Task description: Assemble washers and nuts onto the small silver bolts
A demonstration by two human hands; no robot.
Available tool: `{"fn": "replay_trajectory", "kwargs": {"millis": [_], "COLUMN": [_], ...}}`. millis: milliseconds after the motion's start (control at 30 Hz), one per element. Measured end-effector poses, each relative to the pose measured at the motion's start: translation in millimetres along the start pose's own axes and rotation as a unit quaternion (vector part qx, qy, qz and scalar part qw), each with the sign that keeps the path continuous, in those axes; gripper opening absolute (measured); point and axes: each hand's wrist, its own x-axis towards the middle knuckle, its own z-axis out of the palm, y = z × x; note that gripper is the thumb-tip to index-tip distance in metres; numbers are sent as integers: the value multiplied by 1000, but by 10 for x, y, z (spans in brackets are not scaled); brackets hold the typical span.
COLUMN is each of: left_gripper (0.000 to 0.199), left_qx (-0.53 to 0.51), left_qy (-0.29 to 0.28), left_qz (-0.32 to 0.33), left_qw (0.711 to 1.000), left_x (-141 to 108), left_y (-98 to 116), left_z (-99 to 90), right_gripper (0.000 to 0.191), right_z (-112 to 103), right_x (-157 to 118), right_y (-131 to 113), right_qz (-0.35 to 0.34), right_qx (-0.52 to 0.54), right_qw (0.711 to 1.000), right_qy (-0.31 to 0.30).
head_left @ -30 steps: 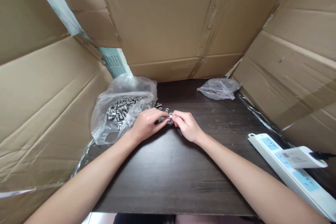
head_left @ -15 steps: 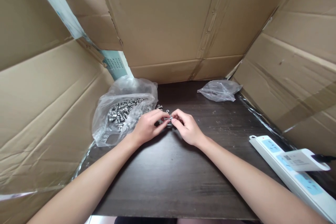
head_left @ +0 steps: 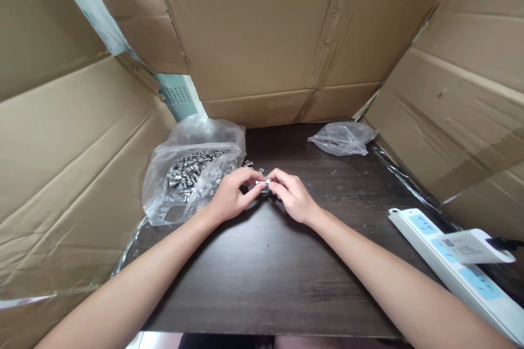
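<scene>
Over the dark wooden table (head_left: 262, 278), my left hand (head_left: 231, 196) and my right hand (head_left: 292, 196) meet fingertip to fingertip around a small silver bolt (head_left: 262, 181). The left fingers pinch one end of the bolt. The right fingers pinch the other end, where a small part seems to sit on it. A clear plastic bag (head_left: 186, 174) full of silver bolts lies just left of my left hand. A few loose small metal parts (head_left: 249, 164) lie on the table behind the hands.
Cardboard walls (head_left: 266, 38) enclose the table at the left, back and right. A crumpled clear bag (head_left: 343, 138) lies at the back right. A white power strip (head_left: 450, 267) with a white plug block on it lies along the right edge.
Both hands stay together at the same spot. The fingers have shifted slightly, and the bolt now shows more plainly as a level bar between them.
</scene>
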Motion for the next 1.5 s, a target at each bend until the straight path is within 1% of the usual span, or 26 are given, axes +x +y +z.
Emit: {"fn": "replay_trajectory", "kwargs": {"millis": [233,300,367,433,500,600,700,833,1100,1367,1500], "left_gripper": [8,7,7,7,6,6,5,5,7,10,10], "left_qx": [-12,-22,-31,-34,-32,-27,-25,-30,-30,-28,-28], "left_qy": [-2,5,14,21,24,19,15,15,7,0,-4], "left_qz": [-15,-25,-39,-55,-62,-48,-35,-39,-41,-53,-57], "left_qw": [1000,999,999,998,997,998,999,999,999,998,998], "left_x": [4,6,8,11,13,17,20,21,11,25,27], "left_y": [-13,-7,0,4,3,-1,-2,-1,-5,8,9], "left_z": [-2,1,4,2,-2,-9,-9,-7,-8,-9,-13], "right_gripper": [26,32,35,31,22,16,17,19,26,39,39], "right_z": [14,17,14,7,1,-1,2,7,12,16,16], "right_x": [-1,2,7,13,18,17,14,14,17,21,17], "right_y": [-3,2,12,24,33,31,15,-4,6,15,4], "right_qz": [-16,-9,13,39,51,47,40,36,29,27,28], "right_qx": [-39,-39,-26,-1,20,24,14,-1,-30,-41,-43], "right_qw": [999,999,999,999,998,998,999,999,999,999,999], "right_qy": [4,5,19,37,39,19,10,5,2,1,12]}}
